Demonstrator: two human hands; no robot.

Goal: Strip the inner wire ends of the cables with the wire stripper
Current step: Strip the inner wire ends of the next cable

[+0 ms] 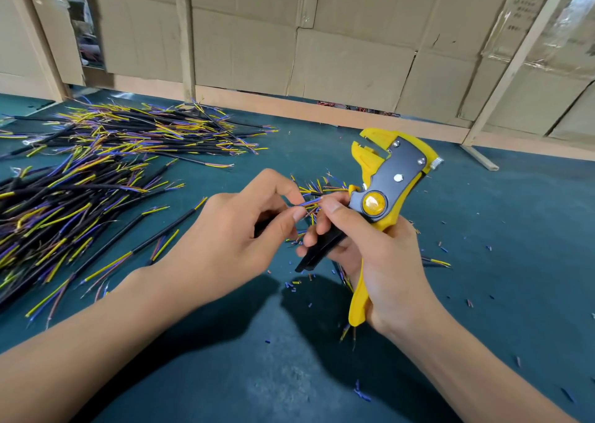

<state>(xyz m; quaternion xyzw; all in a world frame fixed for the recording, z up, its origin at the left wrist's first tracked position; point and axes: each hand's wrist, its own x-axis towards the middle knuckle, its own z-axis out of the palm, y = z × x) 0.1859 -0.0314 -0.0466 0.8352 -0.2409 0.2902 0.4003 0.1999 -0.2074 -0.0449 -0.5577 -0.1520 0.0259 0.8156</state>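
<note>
Head view: a person's two bare hands work over a dark teal surface [502, 229], with cardboard boxes [322, 36] stacked behind.
Left hand [231, 232]: fingers pinched narrow on the thin coloured inner wires [309, 202] of a black cable, thumb and forefinger closed at the wire ends; the cable's black sheath is mostly hidden under the palm.
Right hand [383, 261]: wrapped around the handles of the wire stripper [391, 178], with its thumb and forefinger tips also touching the same wire ends, right beside the left fingertips.
Wire stripper: yellow and grey, held upright with its head above the right hand and tilted away; one yellow handle runs down along the palm, a black handle juts out toward the left hand. Jaws stand apart from the wires, nothing seen between them.
Cable pile, near left [64, 204]: many black cables with yellow, blue and brown inner wires fanned out, lying on the surface.
Cable pile, far left [154, 129]: a second heap of similar cables, behind the first.
Cable ends behind the hands [322, 186]: a small cluster just past the fingertips.
Insulation scraps [360, 393]: small blue and yellow bits scattered on the surface around and below the hands.
</note>
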